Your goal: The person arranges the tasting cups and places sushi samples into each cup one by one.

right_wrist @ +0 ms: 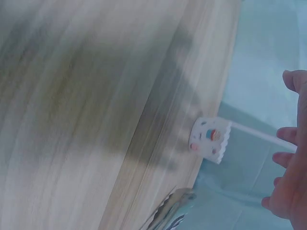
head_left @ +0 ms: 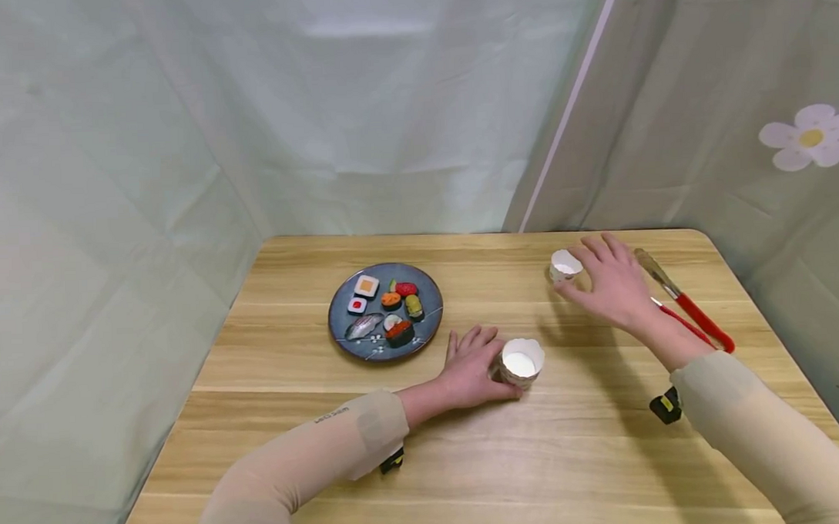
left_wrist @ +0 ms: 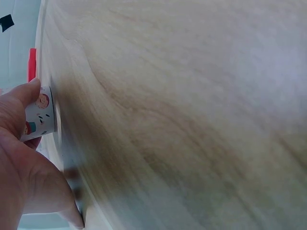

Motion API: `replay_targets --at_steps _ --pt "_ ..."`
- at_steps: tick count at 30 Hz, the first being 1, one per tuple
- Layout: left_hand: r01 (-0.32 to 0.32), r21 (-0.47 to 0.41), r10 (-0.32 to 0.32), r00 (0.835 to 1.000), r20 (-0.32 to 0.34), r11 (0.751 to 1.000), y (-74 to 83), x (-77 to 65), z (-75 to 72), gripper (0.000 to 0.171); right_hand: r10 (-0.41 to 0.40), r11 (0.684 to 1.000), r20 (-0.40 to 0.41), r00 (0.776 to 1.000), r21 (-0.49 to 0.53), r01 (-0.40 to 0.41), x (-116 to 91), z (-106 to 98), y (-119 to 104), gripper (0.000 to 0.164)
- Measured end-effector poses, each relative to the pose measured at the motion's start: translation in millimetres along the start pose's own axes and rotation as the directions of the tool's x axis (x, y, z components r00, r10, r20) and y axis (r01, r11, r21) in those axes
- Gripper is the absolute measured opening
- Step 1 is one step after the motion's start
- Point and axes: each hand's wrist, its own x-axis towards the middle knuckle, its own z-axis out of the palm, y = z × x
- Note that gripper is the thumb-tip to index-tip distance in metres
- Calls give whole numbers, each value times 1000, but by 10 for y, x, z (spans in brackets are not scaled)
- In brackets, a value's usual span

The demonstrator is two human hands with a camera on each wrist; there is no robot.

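Note:
My left hand [head_left: 472, 372] rests low on the table and grips a small white paper baking cup [head_left: 522, 363] between thumb and fingers. Little printed pictures show on that cup's side [left_wrist: 41, 115] in the left wrist view. Farther back on the right, my right hand [head_left: 609, 282] hovers beside a second baking cup [head_left: 564, 265], thumb and fingers spread. The right wrist view shows this scalloped cup [right_wrist: 210, 140] upright on the table, a gap between it and the fingers [right_wrist: 287, 134].
A blue plate [head_left: 339, 334] of several sushi pieces sits at the left. Red-handled tongs [head_left: 699, 319] lie along the right side, close to my right forearm. Pale curtains [head_left: 401, 139] hang around the back and sides of the wooden table [head_left: 293, 420].

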Motion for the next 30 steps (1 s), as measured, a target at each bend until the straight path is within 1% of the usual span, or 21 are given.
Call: replay_targets --at_steps 10,13,17,20,24,30 --pt "-5 1 5 1000 -5 1000 -23 14 21 76 -72 997 36 997 28 71 -97 -16 -223 74" --pt "-5 -4 5 1000 -5 1000 -19 11 11 76 -92 995 34 995 44 91 -141 -10 -293 72" --pt "-9 -23 9 1000 -4 1000 -17 3 -2 78 -135 989 35 990 61 133 -231 14 -391 66" --pt "-12 -31 12 1000 -7 999 -27 7 -1 78 -176 983 58 983 59 173 -291 26 -453 64" --pt "-6 -16 6 1000 -5 1000 -35 16 -2 78 -208 977 87 974 57 204 -354 41 -517 67" --pt "-10 -9 10 1000 2 1000 -45 33 20 78 -219 976 114 969 25 217 -443 79 -590 68"
